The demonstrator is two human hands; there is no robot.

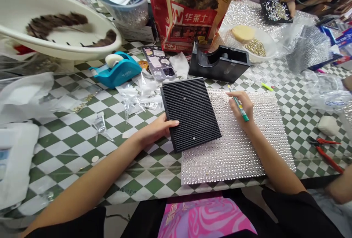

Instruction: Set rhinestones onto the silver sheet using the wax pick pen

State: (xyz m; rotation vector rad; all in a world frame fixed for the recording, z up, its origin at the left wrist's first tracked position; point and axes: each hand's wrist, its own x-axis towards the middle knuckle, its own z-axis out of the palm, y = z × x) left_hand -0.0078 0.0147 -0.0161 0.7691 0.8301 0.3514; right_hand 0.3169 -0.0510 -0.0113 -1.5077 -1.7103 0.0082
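My left hand (164,125) holds a black ridged tray (191,110) by its left edge, the thumb on top and the other fingers hidden beneath. Two tiny shiny stones lie on its grooves. The tray is over the left part of a sheet (233,157) covered with rows of clear rhinestones. Above that sheet, my right hand (242,104) is closed around a slim pen-like tool (240,109) with a green end, which points down toward my wrist. The tool's other end is near the sheet's upper edge.
Behind the tray stand a black tape dispenser (220,64), a blue tape dispenser (118,71), a phone (158,62) and a red-brown paper bag (192,14). Red-handled pliers (327,150) lie right. A white basin (63,49) is back left. Another person's hand holds a black tray (275,11) of stones.
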